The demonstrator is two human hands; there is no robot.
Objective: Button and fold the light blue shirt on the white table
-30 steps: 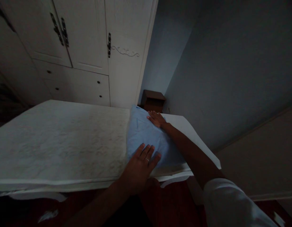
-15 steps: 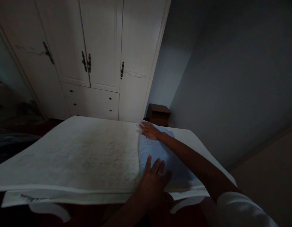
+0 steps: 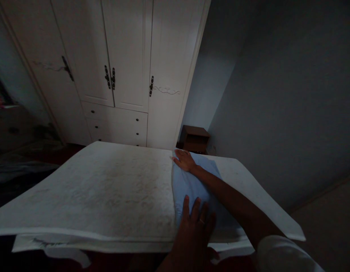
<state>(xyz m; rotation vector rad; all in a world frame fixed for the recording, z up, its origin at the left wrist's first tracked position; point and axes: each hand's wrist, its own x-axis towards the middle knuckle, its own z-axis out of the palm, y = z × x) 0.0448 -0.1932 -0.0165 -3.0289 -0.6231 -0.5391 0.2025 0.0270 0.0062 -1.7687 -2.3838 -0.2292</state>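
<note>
A light-blue folded cloth (image 3: 186,185) lies on the right half of a white table (image 3: 107,189); its exact kind is hard to make out in the dim light. Flat on its far left corner rests my right hand (image 3: 185,160), fingers stretched out and the forearm crossing over the cloth. My left hand (image 3: 194,221), with a ring on one finger, is spread palm down over the near part of the cloth. Neither hand grips anything. My right forearm hides part of the cloth's right side.
A white wardrobe (image 3: 129,75) with dark handles stands behind the table. To its right, a small brown nightstand (image 3: 196,138) sits in the corner near a grey wall (image 3: 282,94). Dark fabric (image 3: 19,177) is at the far left. Brownish marks cover the tabletop's middle.
The view has shifted slightly, so the scene sits further right. My right hand's fingers have drawn closer together at the cloth's far corner. My left hand stays spread at its near part.
</note>
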